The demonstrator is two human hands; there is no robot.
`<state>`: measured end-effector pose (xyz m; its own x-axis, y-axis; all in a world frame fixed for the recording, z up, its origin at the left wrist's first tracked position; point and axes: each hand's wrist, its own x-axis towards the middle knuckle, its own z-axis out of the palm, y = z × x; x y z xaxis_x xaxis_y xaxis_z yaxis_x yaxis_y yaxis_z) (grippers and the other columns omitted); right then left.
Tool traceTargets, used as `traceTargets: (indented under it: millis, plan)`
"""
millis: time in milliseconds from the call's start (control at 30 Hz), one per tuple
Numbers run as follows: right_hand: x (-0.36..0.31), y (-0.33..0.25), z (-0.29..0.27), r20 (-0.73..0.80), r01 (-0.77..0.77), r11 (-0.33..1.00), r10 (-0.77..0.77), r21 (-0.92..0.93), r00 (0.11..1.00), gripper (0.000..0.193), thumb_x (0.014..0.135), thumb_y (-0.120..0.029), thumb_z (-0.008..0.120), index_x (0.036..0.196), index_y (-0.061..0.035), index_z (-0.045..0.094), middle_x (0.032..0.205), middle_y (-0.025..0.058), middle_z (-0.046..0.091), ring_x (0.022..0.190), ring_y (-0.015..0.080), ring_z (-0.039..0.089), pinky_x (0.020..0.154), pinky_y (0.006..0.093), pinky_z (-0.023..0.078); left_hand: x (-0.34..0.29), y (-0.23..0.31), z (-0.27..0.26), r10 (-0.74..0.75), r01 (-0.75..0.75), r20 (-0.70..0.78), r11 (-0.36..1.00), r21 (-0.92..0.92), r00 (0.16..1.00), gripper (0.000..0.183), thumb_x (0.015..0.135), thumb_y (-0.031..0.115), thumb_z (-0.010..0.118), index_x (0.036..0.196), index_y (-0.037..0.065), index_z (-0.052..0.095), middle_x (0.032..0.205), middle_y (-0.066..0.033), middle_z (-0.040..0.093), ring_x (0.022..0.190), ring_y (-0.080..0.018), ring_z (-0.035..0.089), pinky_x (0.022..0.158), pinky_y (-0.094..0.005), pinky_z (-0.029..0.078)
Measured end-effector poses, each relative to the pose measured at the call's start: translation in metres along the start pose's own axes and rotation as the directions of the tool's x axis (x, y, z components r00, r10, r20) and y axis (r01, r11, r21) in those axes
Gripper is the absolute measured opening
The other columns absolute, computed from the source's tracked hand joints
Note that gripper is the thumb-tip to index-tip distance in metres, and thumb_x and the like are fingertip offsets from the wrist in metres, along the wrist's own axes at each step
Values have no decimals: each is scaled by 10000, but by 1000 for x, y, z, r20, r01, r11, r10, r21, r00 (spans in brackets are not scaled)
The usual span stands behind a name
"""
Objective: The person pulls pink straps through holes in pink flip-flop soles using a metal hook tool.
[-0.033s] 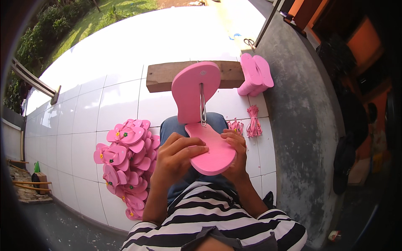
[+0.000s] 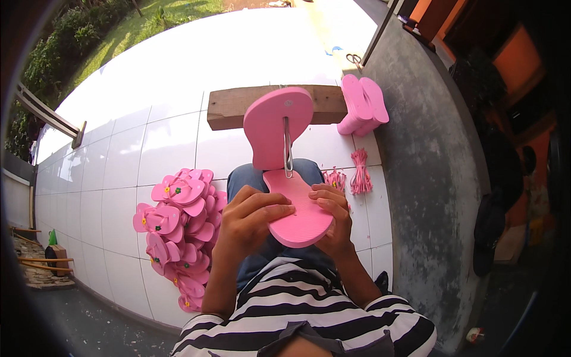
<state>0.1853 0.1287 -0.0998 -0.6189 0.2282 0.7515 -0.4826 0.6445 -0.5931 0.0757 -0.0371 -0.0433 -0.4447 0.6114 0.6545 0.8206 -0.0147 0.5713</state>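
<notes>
My left hand (image 2: pixel 250 217) grips the left side of a pink flip-flop sole (image 2: pixel 300 226), its thumb and fingers on the ridged top face. My right hand (image 2: pixel 334 217) holds the opposite edge, fingertips bent over the top and the rest underneath. The sole's narrower far part meets the lower end of a metal hook (image 2: pixel 287 149). A second pink sole (image 2: pixel 278 122) stands upright beyond it, with the hook's rod passing in front. Behind that sole lies a wooden beam (image 2: pixel 229 110). What the fingers under the sole do is hidden.
Finished pink flip-flops with small flowers (image 2: pixel 178 190) are heaped on the white tiles at left. Stacked pink soles (image 2: pixel 363 104) stand at the beam's right end. Bundled pink straps (image 2: pixel 360 172) lie nearer, and scissors (image 2: pixel 354 59) farther off. A grey concrete strip (image 2: pixel 422 196) runs along the right.
My right fingers have shifted slightly inward over the sole's top face. The sole and both hands sit a touch higher in view.
</notes>
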Motion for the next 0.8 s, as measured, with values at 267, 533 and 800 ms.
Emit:
traceTargets:
  millis: [267,533,800]
  plan:
    - [42,0,-1,22,58,998,-58,-27,998,323,866,-96,706,1122,-72,511,1055,130,643,960,312,657,837,411,532,12,-14,2,-11,-16,-207,991,-131,978,332,648,-41,766,954,50,674,954,-92,696,757,-173,629,606,-254,503]
    - [59,-2,4,-34,-4,1000,4,10,999,339,876,-104,709,1156,-55,523,1057,141,638,967,315,647,835,406,520,30,-17,2,-121,43,-269,959,-280,955,286,701,-26,786,954,15,659,955,-115,672,742,-126,621,566,-226,510]
    - [70,-22,3,-62,-284,940,277,-190,959,525,883,-164,720,1346,-62,497,1198,149,436,1104,281,463,922,400,419,59,7,-5,-469,346,-214,831,-435,857,218,789,9,783,913,11,604,834,-28,562,633,-28,511,483,-181,501]
